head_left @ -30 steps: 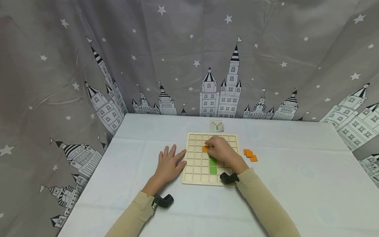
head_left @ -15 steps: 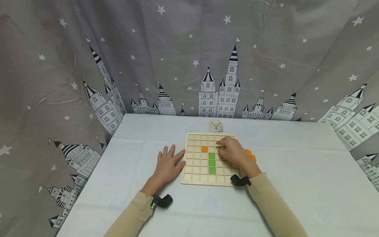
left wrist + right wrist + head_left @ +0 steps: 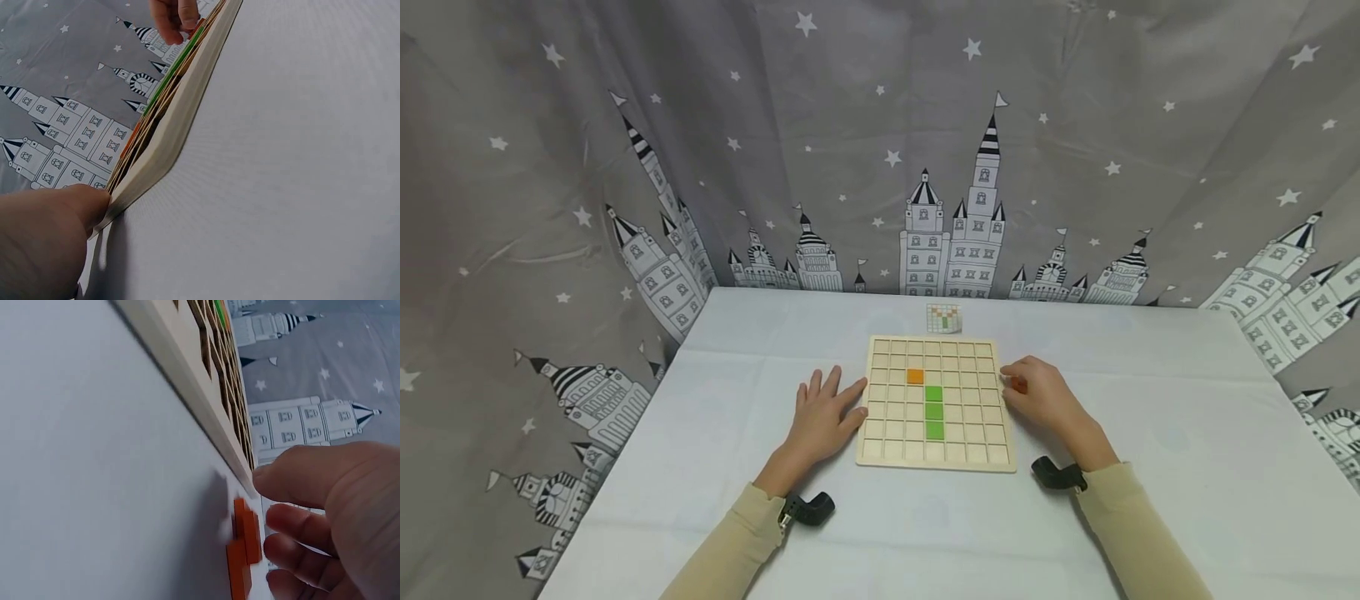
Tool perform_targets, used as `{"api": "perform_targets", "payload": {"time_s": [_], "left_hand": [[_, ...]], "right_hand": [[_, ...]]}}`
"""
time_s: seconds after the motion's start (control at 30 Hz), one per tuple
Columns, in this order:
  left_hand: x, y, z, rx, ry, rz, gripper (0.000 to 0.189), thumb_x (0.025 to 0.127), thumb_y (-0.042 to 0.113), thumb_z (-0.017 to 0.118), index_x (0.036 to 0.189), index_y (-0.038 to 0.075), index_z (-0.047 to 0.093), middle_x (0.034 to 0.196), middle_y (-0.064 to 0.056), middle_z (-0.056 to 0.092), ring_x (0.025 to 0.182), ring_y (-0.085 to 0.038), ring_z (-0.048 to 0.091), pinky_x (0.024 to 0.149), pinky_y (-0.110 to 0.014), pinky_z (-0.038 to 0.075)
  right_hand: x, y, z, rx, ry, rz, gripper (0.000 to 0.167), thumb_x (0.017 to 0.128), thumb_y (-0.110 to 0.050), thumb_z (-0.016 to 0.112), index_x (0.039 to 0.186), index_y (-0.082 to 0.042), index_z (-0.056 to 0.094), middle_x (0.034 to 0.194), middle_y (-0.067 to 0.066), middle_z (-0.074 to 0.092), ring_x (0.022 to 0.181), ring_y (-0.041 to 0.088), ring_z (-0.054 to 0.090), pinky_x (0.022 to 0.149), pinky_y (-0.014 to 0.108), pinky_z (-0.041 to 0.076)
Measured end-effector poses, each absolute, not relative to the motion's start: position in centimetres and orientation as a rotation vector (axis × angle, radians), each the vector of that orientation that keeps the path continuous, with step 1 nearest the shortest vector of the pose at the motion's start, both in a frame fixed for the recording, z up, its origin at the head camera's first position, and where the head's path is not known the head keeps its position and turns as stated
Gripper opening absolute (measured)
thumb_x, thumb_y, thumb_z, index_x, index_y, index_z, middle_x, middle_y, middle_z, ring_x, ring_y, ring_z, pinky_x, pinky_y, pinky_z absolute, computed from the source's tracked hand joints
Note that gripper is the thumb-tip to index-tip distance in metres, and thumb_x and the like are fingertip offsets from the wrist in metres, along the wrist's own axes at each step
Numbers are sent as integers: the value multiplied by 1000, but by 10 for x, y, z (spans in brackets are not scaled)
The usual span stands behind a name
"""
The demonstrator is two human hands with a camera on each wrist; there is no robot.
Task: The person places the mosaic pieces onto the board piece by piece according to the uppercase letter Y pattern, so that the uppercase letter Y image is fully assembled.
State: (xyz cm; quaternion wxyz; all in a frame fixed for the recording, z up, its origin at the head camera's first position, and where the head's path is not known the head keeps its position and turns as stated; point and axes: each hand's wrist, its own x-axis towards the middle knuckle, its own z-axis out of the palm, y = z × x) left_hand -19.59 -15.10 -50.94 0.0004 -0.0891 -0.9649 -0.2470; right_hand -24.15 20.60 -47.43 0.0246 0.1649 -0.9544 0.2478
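Observation:
A square wooden grid board lies on the table. One orange square tile sits in a cell, and below and right of it several green tiles form a short column. Spread flat, my left hand has its thumb and forefinger at the board's left edge. Just off the right edge, my right hand hovers with fingers loosely bent and nothing held. Under it, largely hidden in the head view, loose orange tiles overlap one another; in the right wrist view thumb and fingers are apart, close to them.
Behind the board lies a small card printed with a coloured grid pattern. White cloth covers the table, and a grey curtain with castles and stars hangs at its back edge.
My right hand has left the middle of the board and moved right to the loose orange tiles. The orange tile stays in its cell, and a third green tile is uncovered. My left hand stays put.

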Motion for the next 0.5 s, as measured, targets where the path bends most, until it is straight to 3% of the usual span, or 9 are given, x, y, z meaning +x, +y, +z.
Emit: {"api": "perform_targets", "payload": {"time_s": [0.17,0.5], "left_hand": [[-196,-153,-510,-271,-3030,-770,53,100,39,59,148,18,56,164,-27,30,153,-56,15,120,-75,11],[-196,-152,-510,-274,-3029,-768,53,99,40,59,148,19,56,164,-27,31,153,-56,15,120,-75,11]], "right_hand": [[-237,220,-477,508,-2921,733,30,85,-2,73,113,7,74,104,22,71,91,32,66,84,50,57],[-226,239,-472,437,-2960,668,32,84,-3,75,114,8,73,104,23,70,91,34,66,84,51,57]]}}
